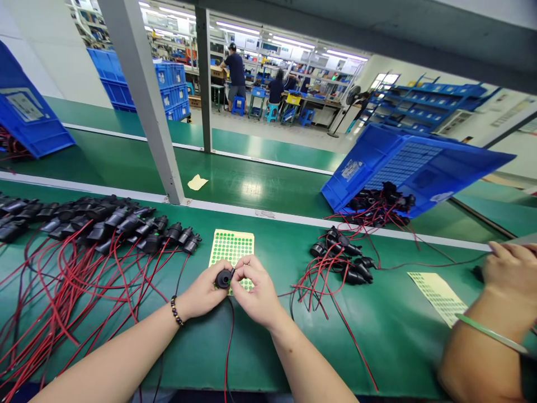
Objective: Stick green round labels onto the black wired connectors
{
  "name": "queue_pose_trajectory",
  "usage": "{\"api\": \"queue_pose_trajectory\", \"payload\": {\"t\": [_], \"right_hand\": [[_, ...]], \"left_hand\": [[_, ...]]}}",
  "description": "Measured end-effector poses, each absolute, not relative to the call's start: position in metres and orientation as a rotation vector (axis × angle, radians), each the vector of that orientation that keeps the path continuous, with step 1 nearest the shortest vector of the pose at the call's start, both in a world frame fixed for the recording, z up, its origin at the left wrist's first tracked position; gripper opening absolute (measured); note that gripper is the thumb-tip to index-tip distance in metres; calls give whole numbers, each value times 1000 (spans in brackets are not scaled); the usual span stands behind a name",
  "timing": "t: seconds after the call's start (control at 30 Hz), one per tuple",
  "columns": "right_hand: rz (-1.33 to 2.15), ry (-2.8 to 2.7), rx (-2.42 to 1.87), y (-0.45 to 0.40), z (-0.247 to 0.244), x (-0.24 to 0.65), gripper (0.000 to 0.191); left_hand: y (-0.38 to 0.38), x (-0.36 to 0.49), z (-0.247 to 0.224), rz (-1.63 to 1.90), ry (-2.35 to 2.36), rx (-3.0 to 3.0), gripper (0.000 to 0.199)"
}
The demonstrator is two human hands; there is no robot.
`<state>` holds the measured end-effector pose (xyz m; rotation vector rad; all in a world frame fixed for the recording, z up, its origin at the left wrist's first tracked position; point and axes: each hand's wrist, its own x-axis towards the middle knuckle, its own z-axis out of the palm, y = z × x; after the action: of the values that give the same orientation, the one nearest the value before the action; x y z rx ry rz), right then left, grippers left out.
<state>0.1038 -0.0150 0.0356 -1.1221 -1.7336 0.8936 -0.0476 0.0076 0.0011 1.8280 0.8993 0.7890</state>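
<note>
My left hand (208, 288) is closed around a black round plastic part (224, 279) with a hole in its end, and a red and black wire hangs from it over the table's near edge. Thumb and forefinger of my right hand (254, 285) are pinched at the part's right side; whatever lies between those fingertips is too small to make out. Beneath both hands lies a pale yellow sheet of round green stickers (232, 244), partly covered by them. Left of my hands are many black wired parts (121, 221) in rows. A smaller pile of black wired parts (356, 268) lies to the right.
A co-worker's hand (509, 266) is at the right edge, near a second sticker sheet (438, 294). Behind, a tilted blue crate (348, 170) spills more black parts. Another blue crate (37, 117) stands far left. A grey post (145, 101) rises behind the table; a paper scrap (197, 182) lies beyond.
</note>
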Motion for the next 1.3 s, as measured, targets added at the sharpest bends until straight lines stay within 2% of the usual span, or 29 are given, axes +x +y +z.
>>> {"api": "queue_pose_trajectory", "payload": {"t": [0.47, 0.67, 0.9, 1.1, 1.3], "right_hand": [[887, -1693, -1128, -18, 32, 98, 14], [1388, -1381, -1118, -13, 15, 96, 29], [1625, -1056, -954, -7, 18, 97, 11], [1563, -1105, -1019, -8, 16, 94, 26], [1561, -1088, -1071, -7, 14, 88, 23]], "left_hand": [[7, -48, 1, 800, 916, 2019, 20], [7, -50, -1, 810, 829, 2139, 19], [7, -49, 5, 804, 859, 1865, 11], [9, -47, 4, 793, 880, 1856, 12], [11, -46, -6, 780, 894, 2047, 26]]}}
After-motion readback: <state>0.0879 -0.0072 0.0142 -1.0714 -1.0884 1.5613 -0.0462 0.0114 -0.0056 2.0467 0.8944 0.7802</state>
